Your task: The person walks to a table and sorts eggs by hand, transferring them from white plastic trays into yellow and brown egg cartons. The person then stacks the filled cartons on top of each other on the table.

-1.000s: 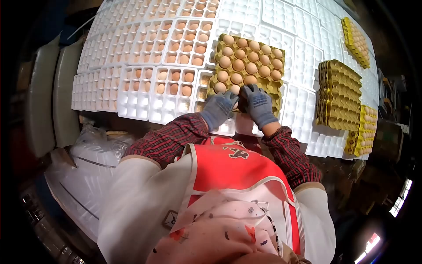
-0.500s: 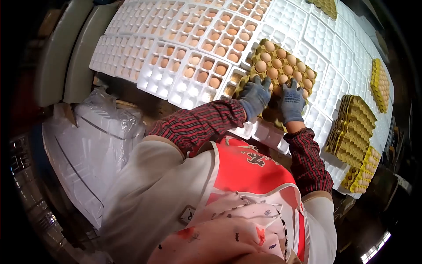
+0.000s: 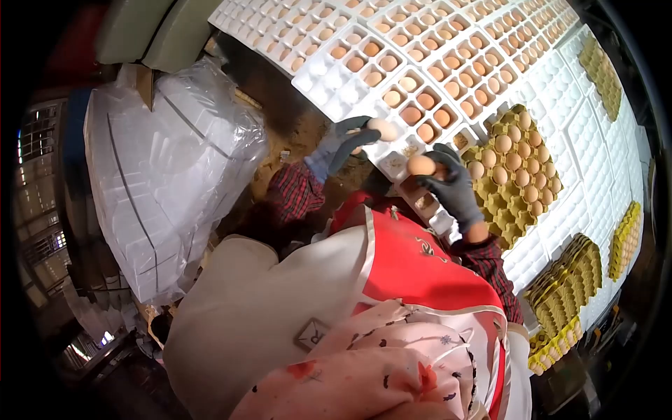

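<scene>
My left hand, in a grey-blue glove, is closed around a pale egg at its fingertips; a second egg seems to show lower among the fingers. It hovers by the front edge of a white foam tray whose far cells hold eggs. My right hand, gloved too, grips a brown egg above the near cells of another foam tray. Just right of that hand lies a yellow-brown pulp egg tray, with eggs in its far part and bare cups in its near part.
More egg-filled foam trays spread toward the back. Stacked pulp trays stand at the right, beside yellow trays of eggs. Foam trays wrapped in plastic are on the left, near grey-green chair-like shapes.
Both hands have left the pulp tray and moved left over the foam trays, carrying eggs. Near cups of the pulp tray now show bare. The head view has shifted left.
</scene>
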Demonstrator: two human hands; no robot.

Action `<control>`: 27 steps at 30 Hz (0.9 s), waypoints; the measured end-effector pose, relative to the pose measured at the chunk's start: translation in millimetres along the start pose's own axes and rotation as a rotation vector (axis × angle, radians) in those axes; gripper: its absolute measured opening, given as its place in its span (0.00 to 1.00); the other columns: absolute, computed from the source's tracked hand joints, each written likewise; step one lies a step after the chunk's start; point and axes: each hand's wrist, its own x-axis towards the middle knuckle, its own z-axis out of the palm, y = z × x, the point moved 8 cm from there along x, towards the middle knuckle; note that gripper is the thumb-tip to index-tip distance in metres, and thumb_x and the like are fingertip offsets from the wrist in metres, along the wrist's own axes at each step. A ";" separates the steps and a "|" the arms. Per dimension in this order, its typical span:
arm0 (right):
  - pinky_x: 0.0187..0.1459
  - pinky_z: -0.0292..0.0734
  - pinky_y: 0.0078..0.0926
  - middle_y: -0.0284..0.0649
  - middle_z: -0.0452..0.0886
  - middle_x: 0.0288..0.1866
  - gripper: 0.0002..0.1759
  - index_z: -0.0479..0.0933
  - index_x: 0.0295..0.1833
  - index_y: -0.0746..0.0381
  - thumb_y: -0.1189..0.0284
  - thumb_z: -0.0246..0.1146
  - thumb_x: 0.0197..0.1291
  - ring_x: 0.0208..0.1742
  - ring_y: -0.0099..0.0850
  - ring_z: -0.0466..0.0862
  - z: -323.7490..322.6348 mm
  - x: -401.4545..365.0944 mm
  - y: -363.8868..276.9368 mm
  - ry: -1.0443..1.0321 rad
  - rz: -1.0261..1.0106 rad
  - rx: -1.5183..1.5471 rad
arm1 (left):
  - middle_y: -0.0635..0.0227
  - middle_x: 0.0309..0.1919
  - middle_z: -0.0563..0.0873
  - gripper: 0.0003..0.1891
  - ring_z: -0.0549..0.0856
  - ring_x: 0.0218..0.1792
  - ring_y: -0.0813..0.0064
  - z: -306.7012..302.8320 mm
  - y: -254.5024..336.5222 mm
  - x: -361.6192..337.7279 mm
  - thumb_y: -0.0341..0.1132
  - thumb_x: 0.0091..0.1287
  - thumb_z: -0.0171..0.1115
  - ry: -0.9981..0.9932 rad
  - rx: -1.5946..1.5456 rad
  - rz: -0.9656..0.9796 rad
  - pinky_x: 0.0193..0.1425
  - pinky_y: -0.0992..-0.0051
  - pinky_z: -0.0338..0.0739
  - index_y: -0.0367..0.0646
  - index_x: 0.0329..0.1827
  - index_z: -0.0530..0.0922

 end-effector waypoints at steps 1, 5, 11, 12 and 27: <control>0.53 0.81 0.38 0.50 0.76 0.65 0.25 0.80 0.55 0.57 0.71 0.76 0.50 0.57 0.45 0.82 21.8 5.8 -14.8 0.027 -0.322 -0.444 | 0.61 0.64 0.79 0.26 0.84 0.59 0.64 -15.9 0.9 2.2 0.36 0.63 0.72 0.087 0.464 -0.002 0.61 0.65 0.79 0.48 0.64 0.77; 0.58 0.82 0.45 0.47 0.68 0.74 0.29 0.78 0.60 0.53 0.66 0.75 0.50 0.72 0.50 0.71 86.9 34.3 6.4 -0.087 -0.257 -1.015 | 0.61 0.61 0.77 0.23 0.82 0.57 0.56 15.7 19.5 -11.8 0.43 0.59 0.72 0.202 1.276 0.251 0.61 0.60 0.79 0.56 0.58 0.81; 0.60 0.78 0.46 0.48 0.71 0.72 0.24 0.76 0.62 0.56 0.71 0.67 0.59 0.70 0.51 0.73 69.4 69.0 -25.6 0.019 -0.292 -0.651 | 0.57 0.65 0.75 0.20 0.74 0.66 0.52 11.8 5.6 12.9 0.39 0.58 0.69 0.188 1.320 0.247 0.67 0.58 0.74 0.55 0.55 0.83; 0.66 0.72 0.47 0.48 0.71 0.71 0.24 0.75 0.66 0.58 0.69 0.64 0.63 0.72 0.52 0.70 74.2 79.5 -26.3 0.060 -0.432 -0.624 | 0.57 0.63 0.77 0.19 0.76 0.65 0.53 9.8 6.1 15.7 0.37 0.60 0.66 0.148 1.396 0.280 0.66 0.58 0.75 0.53 0.56 0.83; 0.58 0.77 0.43 0.44 0.81 0.59 0.23 0.80 0.58 0.56 0.69 0.70 0.54 0.57 0.46 0.81 -124.2 -57.6 38.8 0.600 0.000 -0.879 | 0.63 0.58 0.81 0.29 0.82 0.55 0.62 178.0 53.5 72.2 0.46 0.65 0.69 -0.392 1.050 0.635 0.61 0.64 0.77 0.52 0.69 0.75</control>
